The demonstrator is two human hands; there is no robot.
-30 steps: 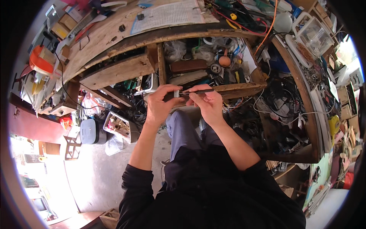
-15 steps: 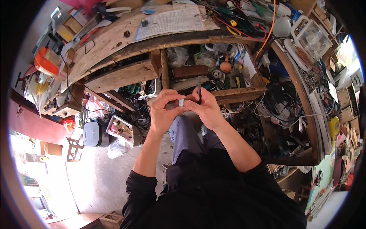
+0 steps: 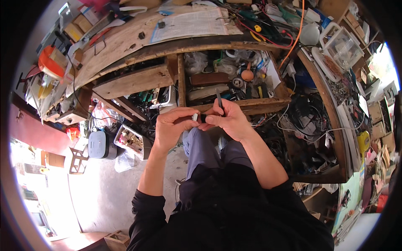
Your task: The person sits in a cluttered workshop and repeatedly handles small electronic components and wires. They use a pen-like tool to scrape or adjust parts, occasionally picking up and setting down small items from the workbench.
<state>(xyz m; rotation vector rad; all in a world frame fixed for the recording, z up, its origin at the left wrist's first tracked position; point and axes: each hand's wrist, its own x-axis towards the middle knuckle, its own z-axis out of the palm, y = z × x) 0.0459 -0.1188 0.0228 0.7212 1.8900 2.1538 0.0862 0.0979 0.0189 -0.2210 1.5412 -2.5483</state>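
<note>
Light, steady pressure seemed best while the left hand [image 3: 168,124] pinched a pale block [image 3: 195,117] and the right hand [image 3: 233,121] a black piece [image 3: 203,118], a dark tool [image 3: 219,98] tucked alongside.

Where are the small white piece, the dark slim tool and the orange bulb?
Small white piece [image 3: 195,117]: head view, visible face.
Dark slim tool [image 3: 219,99]: head view, shaft.
Orange bulb [image 3: 247,75]: head view, round body.

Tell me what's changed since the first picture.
The left hand and right hand have drawn back from the drawer toward the body. The slim dark tool, nearly level before, now stands steeply upright in the right hand; a small dark piece now shows there too. The left hand keeps its grip on the small light piece; the drawer stays open.
</note>
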